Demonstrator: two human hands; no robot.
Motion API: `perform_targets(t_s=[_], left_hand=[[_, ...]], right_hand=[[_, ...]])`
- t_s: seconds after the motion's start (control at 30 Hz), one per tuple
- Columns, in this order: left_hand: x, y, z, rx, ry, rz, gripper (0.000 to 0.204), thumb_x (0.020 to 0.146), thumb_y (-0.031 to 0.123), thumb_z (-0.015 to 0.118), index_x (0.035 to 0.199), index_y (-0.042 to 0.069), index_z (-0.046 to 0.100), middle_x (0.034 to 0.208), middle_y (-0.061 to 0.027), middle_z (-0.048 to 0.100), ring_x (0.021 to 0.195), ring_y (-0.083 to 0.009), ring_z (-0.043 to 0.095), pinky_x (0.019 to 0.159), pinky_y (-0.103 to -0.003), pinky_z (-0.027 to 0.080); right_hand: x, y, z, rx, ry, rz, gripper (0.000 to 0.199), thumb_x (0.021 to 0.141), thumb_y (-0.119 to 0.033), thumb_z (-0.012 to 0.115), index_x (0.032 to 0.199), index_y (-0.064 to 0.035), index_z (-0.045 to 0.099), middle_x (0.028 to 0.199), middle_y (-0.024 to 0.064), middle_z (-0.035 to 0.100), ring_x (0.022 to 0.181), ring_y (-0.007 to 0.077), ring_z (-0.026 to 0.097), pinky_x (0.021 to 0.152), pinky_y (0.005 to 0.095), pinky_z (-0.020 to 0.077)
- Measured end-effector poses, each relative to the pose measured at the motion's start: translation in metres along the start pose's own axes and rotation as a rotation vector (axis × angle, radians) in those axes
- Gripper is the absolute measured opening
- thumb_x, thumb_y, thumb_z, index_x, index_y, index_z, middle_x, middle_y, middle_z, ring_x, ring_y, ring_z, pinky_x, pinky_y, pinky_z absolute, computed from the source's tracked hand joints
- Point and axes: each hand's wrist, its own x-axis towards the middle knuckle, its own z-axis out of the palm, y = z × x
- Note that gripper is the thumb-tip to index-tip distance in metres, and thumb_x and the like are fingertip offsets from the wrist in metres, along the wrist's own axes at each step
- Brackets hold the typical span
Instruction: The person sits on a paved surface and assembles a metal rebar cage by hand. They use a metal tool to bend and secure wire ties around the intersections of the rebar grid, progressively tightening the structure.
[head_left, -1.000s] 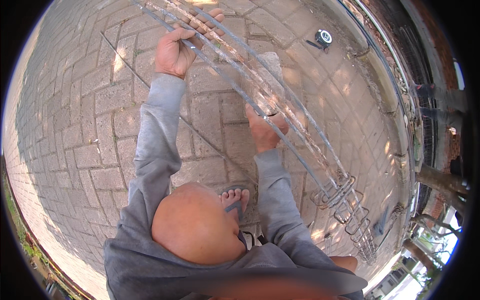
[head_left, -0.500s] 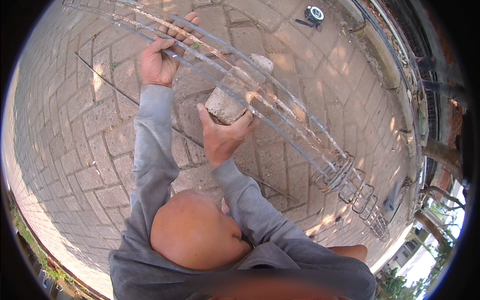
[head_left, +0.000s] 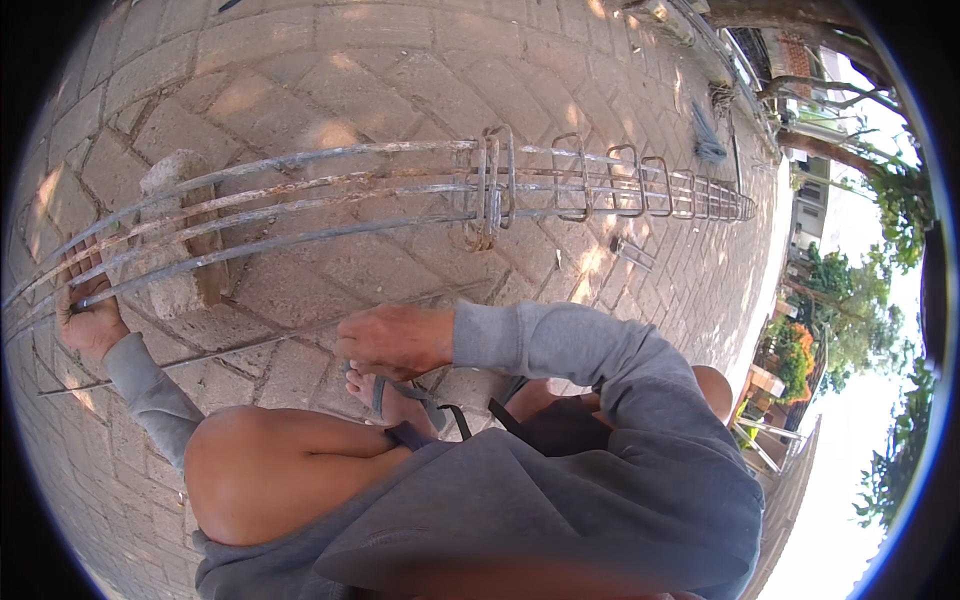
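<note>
Several long, rusty steel bars (head_left: 330,183) run across the view above the paving, from my left hand to the far right. My left hand (head_left: 92,318) holds them near their left end, fingers under the bars and thumb side by the nearest one. A rough concrete block (head_left: 185,285) lies beneath the bars just right of that hand; whether they touch it I cannot tell. Bent rectangular stirrups (head_left: 487,190) ring the bars, bunched near the middle and spaced along the right part. My right hand (head_left: 395,340) hovers, fingers curled, over my sandalled feet, away from the bars.
A thin loose rod (head_left: 240,348) lies on the brick paving between the block and my knees. Beyond the cage are a few small bent metal pieces (head_left: 632,253) and a bluish-grey cloth-like heap (head_left: 708,140). A kerb and trees edge the far right.
My right hand has let go of the concrete block and drawn back toward my feet. The view has swung right, bringing the stirrups closer to the middle. My left hand stays at the bars.
</note>
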Motion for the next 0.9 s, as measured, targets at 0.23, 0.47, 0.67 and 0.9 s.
perform_targets(t_s=[0.23,0.47,0.67,0.9], left_hand=[[-0.012,-0.02,0.021,0.7,0.065,0.625,0.052,0.091,0.019,0.069,0.132,-0.008,0.053,0.133,-0.0265,0.052,0.123,-0.0373,0.053,0.112,-0.053,0.038],[-0.211,-0.071,0.181,1.405,-0.924,0.867,0.088,0.075,0.029,0.088,0.152,0.006,0.051,0.159,-0.0154,0.044,0.149,-0.0359,0.04,0.123,-0.051,0.031],[-0.345,-0.167,0.259,1.65,-1.593,0.791,0.124,0.058,0.035,0.09,0.163,0.011,0.03,0.165,-0.019,0.033,0.157,-0.0422,0.019,0.127,-0.056,0.024],[-0.369,-0.246,0.294,2.081,-1.713,0.57,0.14,0.051,0.038,0.093,0.168,0.019,0.017,0.168,-0.0213,0.026,0.159,-0.0439,0.011,0.127,-0.066,0.011]], right_hand=[[-0.215,0.02,-0.125,-0.348,-0.062,0.341,0.02,0.09,-0.022,0.071,0.097,-0.0047,0.064,0.095,0.0184,0.066,0.095,0.041,0.066,0.083,0.0516,0.0529],[-0.297,0.066,-0.188,-0.502,0.633,0.676,0.025,0.09,-0.023,0.07,0.087,0.0017,0.073,0.076,0.0192,0.066,0.074,0.0343,0.067,0.07,0.0459,0.0518],[-0.287,0.099,-0.143,-0.499,0.841,0.682,0.041,0.092,-0.039,0.071,0.082,0.0001,0.077,0.071,0.0199,0.068,0.071,0.0374,0.067,0.068,0.0482,0.0523],[-0.279,0.094,-0.109,-0.312,1.199,0.529,0.037,0.088,-0.033,0.077,0.086,0.0034,0.072,0.073,0.0232,0.068,0.068,0.0425,0.067,0.066,0.0486,0.0538]])
